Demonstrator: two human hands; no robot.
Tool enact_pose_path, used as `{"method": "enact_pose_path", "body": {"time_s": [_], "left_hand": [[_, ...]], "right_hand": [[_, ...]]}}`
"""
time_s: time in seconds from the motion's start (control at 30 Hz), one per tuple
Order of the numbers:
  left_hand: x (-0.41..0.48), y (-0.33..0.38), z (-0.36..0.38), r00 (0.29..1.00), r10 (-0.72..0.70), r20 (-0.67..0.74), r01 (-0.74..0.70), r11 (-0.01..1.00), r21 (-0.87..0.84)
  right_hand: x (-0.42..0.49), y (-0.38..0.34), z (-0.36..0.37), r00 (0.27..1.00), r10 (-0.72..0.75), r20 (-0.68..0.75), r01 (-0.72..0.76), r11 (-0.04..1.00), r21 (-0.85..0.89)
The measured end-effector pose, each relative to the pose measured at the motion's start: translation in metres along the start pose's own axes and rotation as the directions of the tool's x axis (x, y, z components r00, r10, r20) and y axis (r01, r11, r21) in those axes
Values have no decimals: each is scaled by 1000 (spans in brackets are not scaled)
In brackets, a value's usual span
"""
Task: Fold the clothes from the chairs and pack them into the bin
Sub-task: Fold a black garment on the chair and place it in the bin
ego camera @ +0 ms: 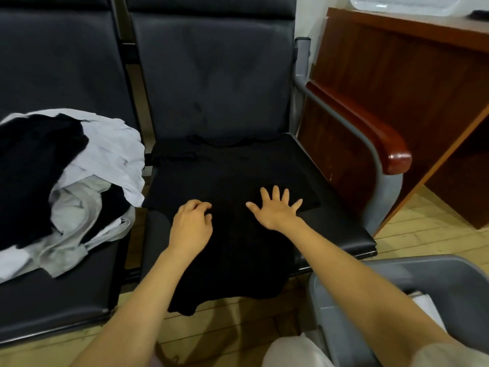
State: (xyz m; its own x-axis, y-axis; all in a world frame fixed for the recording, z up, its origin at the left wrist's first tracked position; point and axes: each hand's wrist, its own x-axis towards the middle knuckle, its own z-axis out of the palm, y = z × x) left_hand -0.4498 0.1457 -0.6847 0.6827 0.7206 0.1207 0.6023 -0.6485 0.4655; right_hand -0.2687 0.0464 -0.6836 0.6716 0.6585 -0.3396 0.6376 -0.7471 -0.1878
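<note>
A black garment (227,181) lies spread over the seat of the right-hand chair (341,223), its lower part hanging over the front edge. My right hand (275,210) presses flat on it with fingers splayed. My left hand (191,226) rests on the cloth with its fingers curled; whether it pinches the fabric is unclear. A pile of white, grey and black clothes (66,181) sits on the left chair (58,300). The grey bin (455,276) stands at the lower right with something white folded inside.
A chair armrest with a red-brown wooden top (370,128) borders the seat on the right. Beyond it stands a wooden desk (402,62) with a clear plastic container on top. The floor is light wood.
</note>
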Motion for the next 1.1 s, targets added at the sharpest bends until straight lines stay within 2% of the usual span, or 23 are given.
{"method": "enact_pose_path", "body": {"time_s": [0.07, 0.17, 0.3, 0.37, 0.43, 0.5, 0.57, 0.6, 0.63, 0.7, 0.73, 0.8, 0.87, 0.97, 1.03, 1.1], "left_hand": [[1, -19, 3, 999, 33, 35, -37, 995, 91], [4, -35, 14, 978, -25, 206, -26, 970, 240], [35, -33, 17, 963, -73, 259, -9, 953, 302], [54, -35, 16, 954, -93, 287, 0, 952, 307], [64, -38, 17, 955, -66, 289, -19, 959, 284], [60, -41, 12, 983, 24, 181, -57, 982, 180], [44, -44, 1, 987, 161, 25, -162, 985, 50], [32, -46, -9, 968, 252, -7, -252, 968, -7], [18, -48, -19, 939, 343, 5, -342, 937, -70], [-12, -51, -39, 879, 460, 124, -430, 878, -210], [-26, -54, -47, 852, 483, 202, -434, 867, -244], [-44, -63, -54, 814, 464, 350, -417, 886, -203], [-54, -72, -53, 808, 427, 406, -401, 903, -152], [-57, -73, -50, 846, 402, 351, -391, 914, -106], [-60, -65, -50, 844, 422, 330, -446, 895, -3], [-62, -54, -54, 871, 410, 269, -436, 899, 41]], "right_hand": [[12, -1, 4, 1000, -15, -19, 15, 1000, -12], [34, 1, 3, 995, -42, -87, 38, 998, -41], [64, 4, -8, 992, -68, -103, 66, 998, -23], [73, 6, -13, 987, -111, -113, 118, 991, 57], [72, 11, -16, 966, -163, -198, 195, 969, 152], [57, 18, -15, 885, -296, -359, 362, 923, 132], [28, 25, -11, 725, -502, -472, 590, 806, 47], [10, 30, -7, 658, -572, -490, 666, 745, 24], [-9, 35, -3, 611, -622, -490, 720, 694, 16], [-45, 45, 6, 565, -688, -455, 781, 624, 26], [-59, 52, 11, 562, -711, -422, 795, 606, 38], [-79, 68, 20, 585, -738, -338, 790, 613, 28], [-89, 81, 22, 630, -741, -235, 763, 647, 5], [-97, 89, 20, 726, -669, -156, 683, 728, 56], [-100, 87, 18, 750, -622, -225, 645, 763, 40], [-107, 76, 11, 788, -553, -269, 578, 816, 15]]}}
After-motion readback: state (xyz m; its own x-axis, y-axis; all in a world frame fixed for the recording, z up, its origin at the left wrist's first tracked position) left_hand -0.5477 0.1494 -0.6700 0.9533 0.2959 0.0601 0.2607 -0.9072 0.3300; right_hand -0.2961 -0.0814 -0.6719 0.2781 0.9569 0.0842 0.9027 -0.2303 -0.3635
